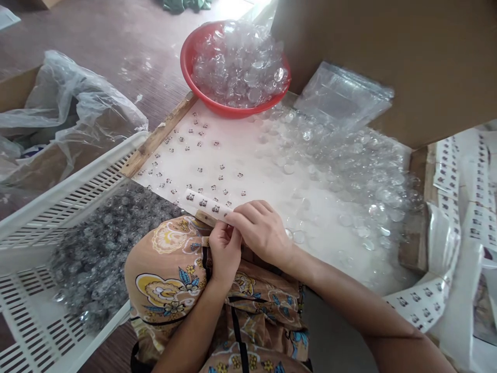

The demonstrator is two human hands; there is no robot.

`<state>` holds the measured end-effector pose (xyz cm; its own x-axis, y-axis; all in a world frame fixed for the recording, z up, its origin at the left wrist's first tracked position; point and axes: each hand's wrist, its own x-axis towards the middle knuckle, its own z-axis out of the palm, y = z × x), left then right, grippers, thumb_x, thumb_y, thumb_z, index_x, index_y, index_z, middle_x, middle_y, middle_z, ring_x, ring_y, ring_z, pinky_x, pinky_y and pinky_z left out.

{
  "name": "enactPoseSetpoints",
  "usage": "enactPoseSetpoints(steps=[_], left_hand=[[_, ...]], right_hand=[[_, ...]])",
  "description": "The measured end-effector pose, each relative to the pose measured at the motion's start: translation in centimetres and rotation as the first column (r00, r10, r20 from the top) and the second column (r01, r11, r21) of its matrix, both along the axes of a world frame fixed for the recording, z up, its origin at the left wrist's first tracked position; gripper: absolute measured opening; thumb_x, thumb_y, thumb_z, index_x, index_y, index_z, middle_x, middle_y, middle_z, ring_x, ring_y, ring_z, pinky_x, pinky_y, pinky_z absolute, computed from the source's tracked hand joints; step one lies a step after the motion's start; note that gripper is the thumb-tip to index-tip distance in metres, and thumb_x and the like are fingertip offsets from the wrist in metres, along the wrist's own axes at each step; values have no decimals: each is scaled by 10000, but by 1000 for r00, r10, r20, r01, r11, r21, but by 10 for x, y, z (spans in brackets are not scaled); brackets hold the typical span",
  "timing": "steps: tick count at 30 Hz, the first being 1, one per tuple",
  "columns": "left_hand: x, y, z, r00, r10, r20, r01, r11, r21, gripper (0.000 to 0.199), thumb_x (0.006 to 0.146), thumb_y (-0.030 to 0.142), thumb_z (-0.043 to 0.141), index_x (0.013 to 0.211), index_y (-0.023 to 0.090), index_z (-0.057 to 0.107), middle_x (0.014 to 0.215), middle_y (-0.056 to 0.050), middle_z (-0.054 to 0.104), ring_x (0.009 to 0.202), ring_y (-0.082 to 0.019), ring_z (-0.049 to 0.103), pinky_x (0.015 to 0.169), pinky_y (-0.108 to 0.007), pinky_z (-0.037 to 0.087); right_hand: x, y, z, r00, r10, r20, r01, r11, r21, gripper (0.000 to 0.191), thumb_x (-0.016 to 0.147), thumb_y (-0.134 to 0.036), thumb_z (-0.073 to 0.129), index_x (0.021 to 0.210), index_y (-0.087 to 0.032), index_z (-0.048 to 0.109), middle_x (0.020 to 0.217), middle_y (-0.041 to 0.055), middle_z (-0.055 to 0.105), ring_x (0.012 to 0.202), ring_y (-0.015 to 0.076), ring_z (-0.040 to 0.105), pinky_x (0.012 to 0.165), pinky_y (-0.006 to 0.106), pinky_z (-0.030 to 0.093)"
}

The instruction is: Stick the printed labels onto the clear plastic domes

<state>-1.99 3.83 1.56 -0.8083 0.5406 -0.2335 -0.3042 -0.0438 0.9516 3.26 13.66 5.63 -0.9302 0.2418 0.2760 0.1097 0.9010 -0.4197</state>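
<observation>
A white sticker strip (209,203) with a row of small dark panda-like prints runs from my fingers toward the left over the work board. My left hand (224,254) is closed in a pinch at the strip's near end. Bent over the same end, my right hand (262,228) has its fingertips pressed close to the left thumb. The fingertips partly hide what lies between them. On the white work board (256,171) in front, several small panda prints lie scattered at the left. Loose clear domed discs (349,171) are heaped at its right.
A red basin (236,111) full of clear discs stands at the back. At left, a white plastic crate (89,171) holds many printed clear pieces (116,243). Beyond it is a plastic-lined carton (58,150). A plastic bag (344,96), a cardboard panel (392,62) and printed sticker rolls (442,233) are at right.
</observation>
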Motion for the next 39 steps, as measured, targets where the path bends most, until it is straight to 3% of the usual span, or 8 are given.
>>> enactPoseSetpoints(steps=[3,5,9,12,17,22,31,39], left_hand=[[0,1,1,999,19,29,-20,999,30,247,759,360,759,753,152,626,676,17,609,638,-115,556,589,-199,479],[1,0,0,997,2,71,-5,999,46,232,782,358,742,841,147,666,713,0,643,657,-124,588,592,-205,502],[4,-1,-1,992,-31,126,27,999,33,298,817,379,711,1007,149,705,882,-57,710,719,-158,650,558,-217,538],[5,-2,-3,993,-39,115,35,999,37,287,826,360,706,1028,157,716,867,-49,710,713,-154,652,552,-212,550],[5,-3,-4,994,-45,103,42,998,38,270,829,347,703,1024,163,730,842,-38,712,686,-146,657,544,-206,553],[6,-3,-4,993,-42,110,39,999,30,271,837,336,696,1043,163,729,856,-40,718,684,-140,660,578,-209,565],[6,-4,-4,996,-53,70,51,998,35,247,855,319,682,1048,169,723,874,-39,710,711,-142,655,578,-208,563],[6,-3,-4,996,-66,53,63,997,49,240,840,350,690,975,153,705,842,-42,691,685,-143,629,554,-215,537]], right_hand=[[-1,-1,5,995,50,-81,-58,994,-98,141,950,-184,495,889,-225,614,857,52,664,805,187,571,765,344,467],[-7,11,8,989,-74,-128,34,956,-291,108,944,-203,505,883,-229,591,842,34,652,792,168,587,730,320,481],[-34,63,-4,907,-410,-95,279,756,-592,115,855,-249,596,949,-219,537,799,7,624,722,143,594,676,303,483],[-57,104,-29,888,-458,38,343,605,-719,190,787,-211,613,951,-195,519,741,-3,612,679,131,596,633,284,467],[-75,128,-55,846,-497,195,465,509,-724,226,723,-230,647,915,-188,535,678,-20,612,630,127,586,574,260,417],[-77,127,-58,823,-508,254,532,531,-659,227,699,-219,656,903,-201,559,665,-23,625,623,146,573,586,276,407],[-90,112,-66,844,-526,105,529,782,-331,215,705,-155,651,887,-199,547,911,52,619,746,176,565,715,327,430],[-68,57,-24,941,-336,-32,293,860,-417,101,902,-210,494,954,-189,579,951,64,660,786,164,589,731,310,447]])
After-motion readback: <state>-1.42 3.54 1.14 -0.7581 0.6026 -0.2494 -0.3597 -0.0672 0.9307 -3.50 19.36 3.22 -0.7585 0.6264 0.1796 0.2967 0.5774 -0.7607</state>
